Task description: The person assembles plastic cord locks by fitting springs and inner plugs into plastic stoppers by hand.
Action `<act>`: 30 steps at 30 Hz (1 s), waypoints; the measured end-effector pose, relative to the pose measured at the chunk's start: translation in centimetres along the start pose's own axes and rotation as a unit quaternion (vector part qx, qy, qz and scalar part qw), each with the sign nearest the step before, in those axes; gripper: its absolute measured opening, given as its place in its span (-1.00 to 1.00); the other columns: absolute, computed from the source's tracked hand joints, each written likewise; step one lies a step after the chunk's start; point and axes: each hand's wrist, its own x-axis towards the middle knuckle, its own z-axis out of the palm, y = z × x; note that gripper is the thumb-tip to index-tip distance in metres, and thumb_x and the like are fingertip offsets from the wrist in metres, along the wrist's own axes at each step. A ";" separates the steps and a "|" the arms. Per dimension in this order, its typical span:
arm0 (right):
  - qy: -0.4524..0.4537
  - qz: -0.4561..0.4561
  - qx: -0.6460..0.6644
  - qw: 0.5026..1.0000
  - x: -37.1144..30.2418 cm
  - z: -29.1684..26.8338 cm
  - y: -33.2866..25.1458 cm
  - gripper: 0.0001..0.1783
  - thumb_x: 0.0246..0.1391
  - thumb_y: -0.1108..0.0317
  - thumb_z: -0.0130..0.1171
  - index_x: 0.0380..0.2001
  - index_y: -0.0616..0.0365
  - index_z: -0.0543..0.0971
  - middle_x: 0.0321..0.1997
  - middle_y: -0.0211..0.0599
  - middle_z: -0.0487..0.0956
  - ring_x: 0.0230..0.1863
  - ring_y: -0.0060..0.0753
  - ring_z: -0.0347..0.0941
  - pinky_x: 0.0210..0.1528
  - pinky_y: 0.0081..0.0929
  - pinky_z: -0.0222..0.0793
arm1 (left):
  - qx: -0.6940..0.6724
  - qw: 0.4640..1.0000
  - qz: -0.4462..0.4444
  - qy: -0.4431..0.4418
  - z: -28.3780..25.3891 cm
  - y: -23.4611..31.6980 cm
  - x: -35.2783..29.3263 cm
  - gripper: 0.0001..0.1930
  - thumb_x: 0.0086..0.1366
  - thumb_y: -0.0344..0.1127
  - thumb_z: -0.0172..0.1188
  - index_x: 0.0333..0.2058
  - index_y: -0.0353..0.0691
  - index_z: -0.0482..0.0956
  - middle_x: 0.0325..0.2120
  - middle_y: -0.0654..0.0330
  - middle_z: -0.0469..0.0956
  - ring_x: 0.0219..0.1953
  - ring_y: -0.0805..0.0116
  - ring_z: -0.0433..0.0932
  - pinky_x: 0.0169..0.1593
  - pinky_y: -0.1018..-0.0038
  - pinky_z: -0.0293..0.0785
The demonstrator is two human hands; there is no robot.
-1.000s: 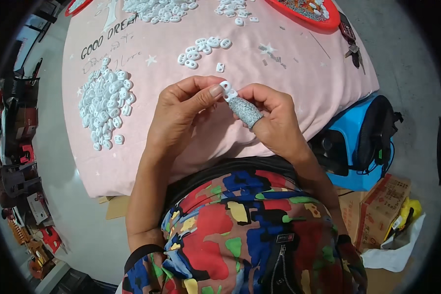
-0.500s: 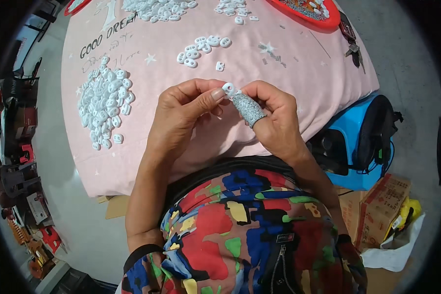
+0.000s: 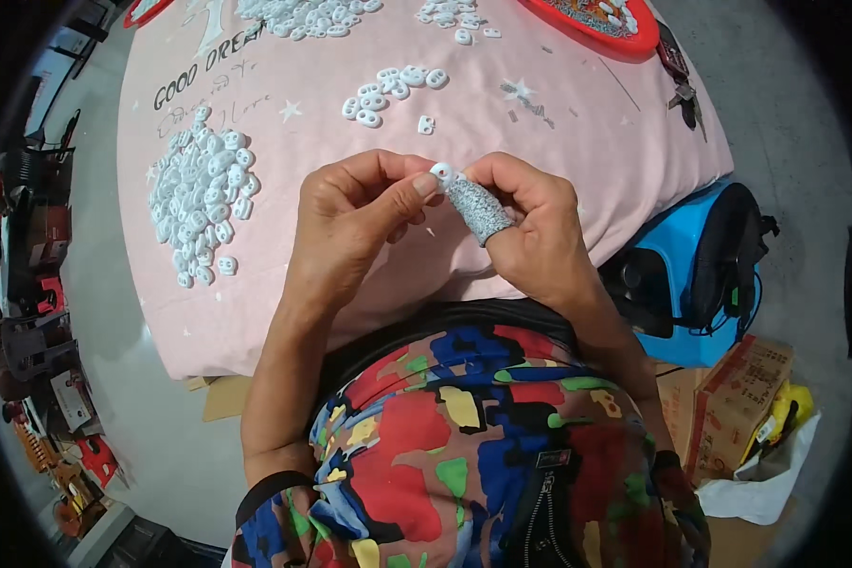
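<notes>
Over the near part of the cloth, my left hand [image 3: 350, 218] pinches a small white plastic piece [image 3: 441, 171] with a hole in it between thumb and forefinger. My right hand [image 3: 544, 232] meets it from the other side, its thumb in a grey speckled knitted finger cover [image 3: 479, 210] and its forefinger bent against the thumb tip. Both hands seem to grip the same piece; whether the right fingers hold anything more is hidden. Just beyond them lie one loose white piece [image 3: 426, 124] and a small group of two-hole white pieces [image 3: 388, 87].
On the pink cloth [image 3: 303, 151] are a large heap of white pieces [image 3: 199, 194] at left and more heaps at the far side. Small grey metal bits [image 3: 530, 104] lie scattered. A red tray [image 3: 625, 43], keys [image 3: 686, 104], a blue bag [image 3: 686, 265] and a cardboard box [image 3: 738, 402] are at right.
Both hands stay together at nearly the same spot. The white piece has turned slightly between the fingertips, and my right hand has shifted a little.
</notes>
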 end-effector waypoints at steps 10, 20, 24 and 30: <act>0.007 -0.035 0.005 0.999 -0.2 -0.5 -0.8 -0.86 0.05 0.62 0.07 -0.29 0.30 0.53 -0.49 -0.49 0.46 -0.44 -0.76 0.27 -0.43 -0.74 0.20 | -0.045 0.998 -0.034 -0.008 0.2 0.7 0.0 -0.83 0.26 -0.28 0.25 -0.28 -0.27 0.62 -0.46 0.29 0.62 -0.50 0.66 0.43 -0.43 0.70 0.29; 0.054 -0.039 0.020 0.998 -0.6 0.4 -0.8 -0.87 0.00 0.65 0.12 -0.33 0.29 0.53 -0.52 -0.54 0.42 -0.46 -0.82 0.24 -0.47 -0.79 0.17 | -0.020 1.000 -0.005 0.003 0.7 0.4 -0.5 -0.84 0.24 -0.33 0.26 -0.28 -0.30 0.62 -0.48 0.28 0.62 -0.52 0.65 0.44 -0.45 0.70 0.32; 0.049 -0.045 0.013 0.998 -0.7 0.4 -0.7 -0.87 0.00 0.66 0.12 -0.33 0.28 0.53 -0.52 -0.55 0.42 -0.46 -0.84 0.24 -0.48 -0.79 0.16 | 0.007 1.000 0.012 0.010 0.7 0.2 -0.6 -0.83 0.25 -0.32 0.26 -0.27 -0.31 0.62 -0.48 0.28 0.62 -0.52 0.64 0.44 -0.46 0.70 0.33; 0.029 -0.032 0.014 0.999 -0.5 0.0 -0.7 -0.86 0.01 0.66 0.10 -0.31 0.29 0.53 -0.51 -0.55 0.42 -0.44 -0.82 0.25 -0.44 -0.79 0.18 | -0.004 1.000 -0.012 -0.010 0.4 0.8 -0.6 -0.83 0.26 -0.33 0.26 -0.26 -0.31 0.61 -0.45 0.27 0.62 -0.50 0.65 0.44 -0.43 0.70 0.33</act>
